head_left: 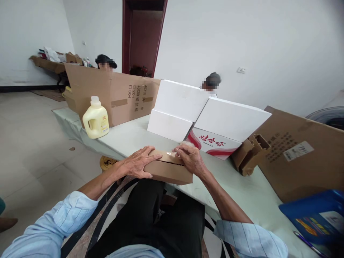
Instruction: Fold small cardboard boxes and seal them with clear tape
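Head view: a box (172, 172) is resting at the near edge of the bench (129, 138). The left hand (139, 162), fingers spread, is clasping its left end; the right hand (190, 156) is curling its fingers by tape (169, 153) on top, whether pinching it I cannot tell.

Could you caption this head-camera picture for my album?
A bare left hand holds a small oblong brown cardboard box, the right hand at its top, by a pale green cloth-covered table.

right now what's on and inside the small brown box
The left hand lies partly on the small brown box; the right hand is at its top. Its inside cannot be seen: the top covers it.
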Available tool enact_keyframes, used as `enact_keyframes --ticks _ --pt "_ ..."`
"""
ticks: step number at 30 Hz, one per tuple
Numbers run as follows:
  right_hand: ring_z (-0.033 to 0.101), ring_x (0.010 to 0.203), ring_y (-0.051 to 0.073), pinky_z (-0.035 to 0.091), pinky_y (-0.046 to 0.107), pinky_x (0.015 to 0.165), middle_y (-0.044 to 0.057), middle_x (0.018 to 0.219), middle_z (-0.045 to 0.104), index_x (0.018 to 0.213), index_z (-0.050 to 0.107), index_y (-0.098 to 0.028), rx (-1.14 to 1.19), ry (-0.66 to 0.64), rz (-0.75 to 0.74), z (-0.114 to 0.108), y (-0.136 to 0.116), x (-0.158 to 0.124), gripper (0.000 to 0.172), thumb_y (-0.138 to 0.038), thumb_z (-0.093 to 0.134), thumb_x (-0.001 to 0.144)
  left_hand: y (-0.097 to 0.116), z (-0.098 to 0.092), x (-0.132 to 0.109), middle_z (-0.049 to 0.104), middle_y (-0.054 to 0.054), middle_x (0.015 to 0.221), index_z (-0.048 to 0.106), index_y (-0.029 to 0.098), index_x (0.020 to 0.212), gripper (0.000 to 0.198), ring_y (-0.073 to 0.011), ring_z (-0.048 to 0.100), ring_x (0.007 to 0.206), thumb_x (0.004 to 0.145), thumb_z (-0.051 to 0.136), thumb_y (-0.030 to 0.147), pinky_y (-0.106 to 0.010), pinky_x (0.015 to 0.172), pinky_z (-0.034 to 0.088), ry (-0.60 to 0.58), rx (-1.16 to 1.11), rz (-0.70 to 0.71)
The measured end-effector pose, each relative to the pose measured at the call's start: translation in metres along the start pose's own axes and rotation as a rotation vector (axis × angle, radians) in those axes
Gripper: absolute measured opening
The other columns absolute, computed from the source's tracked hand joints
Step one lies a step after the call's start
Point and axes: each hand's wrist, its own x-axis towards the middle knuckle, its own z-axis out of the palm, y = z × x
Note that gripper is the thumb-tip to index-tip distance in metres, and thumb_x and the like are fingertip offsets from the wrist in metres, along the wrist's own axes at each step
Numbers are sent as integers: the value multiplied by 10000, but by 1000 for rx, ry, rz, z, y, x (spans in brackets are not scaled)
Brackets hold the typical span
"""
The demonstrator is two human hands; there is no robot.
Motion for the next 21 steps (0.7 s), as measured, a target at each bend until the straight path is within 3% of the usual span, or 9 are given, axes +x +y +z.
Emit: enact_keyframes --ticks 9,17,21 --pt "747 732 189 642 280 598 100 935 817 851 753 -206 256 14 184 -2 3 4 557 -763 761 824 -2 3 -1 369 -178 1578 396 300 1662 1018 -418 435 1433 759 844 434 -569 1169 466 -11 71 60" --pt "780 761 209 681 324 634 113 993 830 894 692 -208 446 110 310 -18 16 5 590 -765 833 759 -5 0 0 334 -180 1661 408 296 1647 999 -433 391 1479 753 845 394 -603 1230 381 -19 65 82" --pt "788 776 218 683 332 643 113 1001 832 885 684 -211 445 182 330 -32 32 8 589 -768 830 758 -6 -3 4 390 -180 1603 384 291 1656 1020 -416 427 1442 750 847 367 -583 1206 412 -36 69 82"
